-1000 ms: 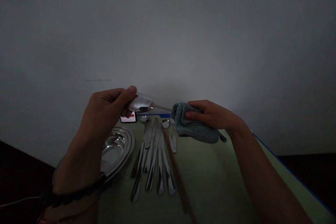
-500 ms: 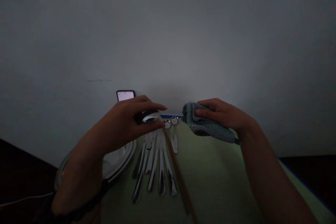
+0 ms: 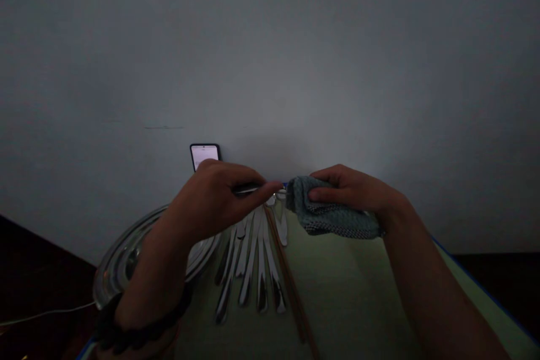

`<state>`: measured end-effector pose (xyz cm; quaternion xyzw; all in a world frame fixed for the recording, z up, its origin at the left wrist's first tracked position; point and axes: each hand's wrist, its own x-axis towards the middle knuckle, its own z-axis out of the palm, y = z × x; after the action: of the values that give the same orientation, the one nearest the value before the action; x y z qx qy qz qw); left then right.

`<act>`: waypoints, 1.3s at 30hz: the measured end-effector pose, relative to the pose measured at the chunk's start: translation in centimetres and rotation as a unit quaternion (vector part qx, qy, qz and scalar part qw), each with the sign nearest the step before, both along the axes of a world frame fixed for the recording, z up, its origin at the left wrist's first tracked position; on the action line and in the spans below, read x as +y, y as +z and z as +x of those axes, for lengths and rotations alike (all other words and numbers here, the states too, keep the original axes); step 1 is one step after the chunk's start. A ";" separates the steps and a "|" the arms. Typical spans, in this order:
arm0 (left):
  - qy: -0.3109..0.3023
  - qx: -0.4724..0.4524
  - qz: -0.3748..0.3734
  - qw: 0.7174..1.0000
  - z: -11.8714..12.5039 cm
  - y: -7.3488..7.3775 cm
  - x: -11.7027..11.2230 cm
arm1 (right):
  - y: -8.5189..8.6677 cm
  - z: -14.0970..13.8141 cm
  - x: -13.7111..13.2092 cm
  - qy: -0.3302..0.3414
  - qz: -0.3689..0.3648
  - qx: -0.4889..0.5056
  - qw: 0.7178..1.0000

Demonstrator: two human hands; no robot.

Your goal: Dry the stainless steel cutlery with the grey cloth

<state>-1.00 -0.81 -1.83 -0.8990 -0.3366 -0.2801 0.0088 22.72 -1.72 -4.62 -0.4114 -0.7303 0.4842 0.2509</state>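
My left hand (image 3: 223, 194) is closed around a shiny metal spoon (image 3: 246, 189), mostly hidden by the thumb and fingers. My right hand (image 3: 350, 188) grips a folded grey-green cloth (image 3: 320, 214), its end close to the left thumb tip. Whether the spoon's handle runs inside the cloth is hard to see now. Below the hands, several metal cutlery pieces (image 3: 261, 287) lie fanned out on the pale green tabletop (image 3: 346, 287). A pair of brown chopsticks (image 3: 291, 287) lies along their right side.
A round metal tray or basin (image 3: 109, 275) sits at the left, partly behind my left forearm. A phone (image 3: 205, 153) with a lit screen leans on the grey wall (image 3: 270, 56). The table's blue edge (image 3: 468, 275) runs down the right. A white cable (image 3: 54, 313) crosses the lower left.
My left hand has moved right and turned, its thumb now nearer the cloth and covering more of the spoon. The cloth in my right hand has shifted slightly left and down.
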 end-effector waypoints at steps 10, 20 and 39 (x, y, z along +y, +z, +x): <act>-0.008 0.071 -0.062 0.996 2.7 -1.4 0.7 | 0.0 -2.7 0.4 0.068 0.231 -0.131 0.962; 0.051 -0.023 -0.149 0.987 -2.0 -0.7 2.2 | 0.6 2.1 0.3 -0.006 0.118 -0.157 0.981; 0.037 0.000 -0.190 0.981 -0.9 -1.3 2.3 | 1.1 1.8 0.1 0.044 0.089 -0.180 0.979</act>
<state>-1.89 1.45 -3.11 -0.8711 -0.4170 -0.2101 -0.1520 24.50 -1.63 -3.49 -0.4354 -0.8212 0.3455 0.1294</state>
